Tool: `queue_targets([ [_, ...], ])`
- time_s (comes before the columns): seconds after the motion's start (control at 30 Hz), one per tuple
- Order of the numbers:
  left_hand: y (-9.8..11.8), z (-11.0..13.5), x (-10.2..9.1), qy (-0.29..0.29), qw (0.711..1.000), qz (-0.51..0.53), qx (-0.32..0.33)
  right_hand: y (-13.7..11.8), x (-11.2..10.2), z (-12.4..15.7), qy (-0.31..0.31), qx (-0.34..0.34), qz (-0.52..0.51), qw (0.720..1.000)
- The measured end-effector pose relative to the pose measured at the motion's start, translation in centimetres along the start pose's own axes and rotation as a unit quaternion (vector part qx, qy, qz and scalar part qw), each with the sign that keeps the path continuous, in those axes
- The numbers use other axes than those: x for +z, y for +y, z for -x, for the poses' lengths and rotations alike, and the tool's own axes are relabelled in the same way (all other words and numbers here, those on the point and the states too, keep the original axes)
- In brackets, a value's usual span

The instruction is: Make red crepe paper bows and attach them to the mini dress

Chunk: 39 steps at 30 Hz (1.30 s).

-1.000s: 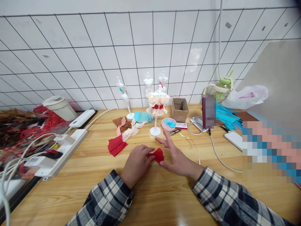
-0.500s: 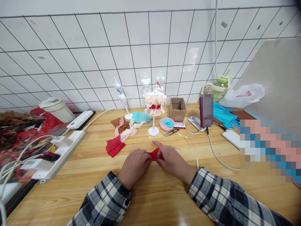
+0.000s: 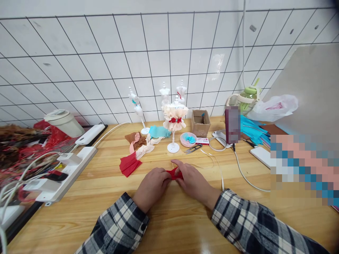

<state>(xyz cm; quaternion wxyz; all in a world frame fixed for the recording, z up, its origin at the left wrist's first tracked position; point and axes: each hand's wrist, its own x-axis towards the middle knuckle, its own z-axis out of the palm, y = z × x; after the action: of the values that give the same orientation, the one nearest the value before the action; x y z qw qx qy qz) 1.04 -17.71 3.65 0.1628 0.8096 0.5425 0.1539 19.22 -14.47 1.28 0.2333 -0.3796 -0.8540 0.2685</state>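
Note:
Both my hands meet over the wooden table at the middle front. My left hand and my right hand pinch a small piece of red crepe paper between their fingertips, bunched into a narrow strip. Most of the paper is hidden by my fingers. A flat red paper piece lies to the left of my hands. Beyond them stands a small white mannequin stand dressed in a cream ruffled skirt with a red bow.
Paper scraps in brown, pink and blue, a pink dish, thread snips, a small cardboard box and white cables lie behind my hands. A power strip sits at left, a green bottle at right.
My right hand, open a second ago, has closed onto the red paper. Both hands have squeezed the paper from a loose bow shape into a narrower bunch.

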Motion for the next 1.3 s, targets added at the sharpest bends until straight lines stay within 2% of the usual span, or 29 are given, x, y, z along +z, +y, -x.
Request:
queue_targets([
  [0.27, 0.20, -0.09, 0.06, -0.023, 0.999, -0.032, 0.001, 0.21, 0.08, -0.12, -0.008, 0.022, 0.001, 1.000],
  [0.47, 0.19, 0.00, 0.31, 0.009, 0.998, -0.059, 0.018, -0.13, 0.09, 0.04, 0.011, -0.008, 0.004, 1.000],
  [0.7, 0.05, -0.07, 0.40, -0.009, 0.998, -0.063, -0.002, 0.24, 0.09, -0.03, 0.008, 0.018, 0.022, 1.000],
  [0.93, 0.15, -0.13, 0.48, -0.005, 0.997, -0.075, 0.002, -0.17, 0.09, -0.05, 0.018, -0.002, 0.033, 0.999],
  [1.03, 0.24, -0.12, 0.37, 0.010, 0.996, -0.089, 0.009, -0.14, 0.02, -0.03, 0.011, 0.007, 0.039, 0.999],
  [1.3, 0.13, -0.17, 0.39, -0.004, 0.998, -0.061, -0.002, -0.20, 0.04, -0.11, -0.009, 0.027, 0.055, 0.998],
])
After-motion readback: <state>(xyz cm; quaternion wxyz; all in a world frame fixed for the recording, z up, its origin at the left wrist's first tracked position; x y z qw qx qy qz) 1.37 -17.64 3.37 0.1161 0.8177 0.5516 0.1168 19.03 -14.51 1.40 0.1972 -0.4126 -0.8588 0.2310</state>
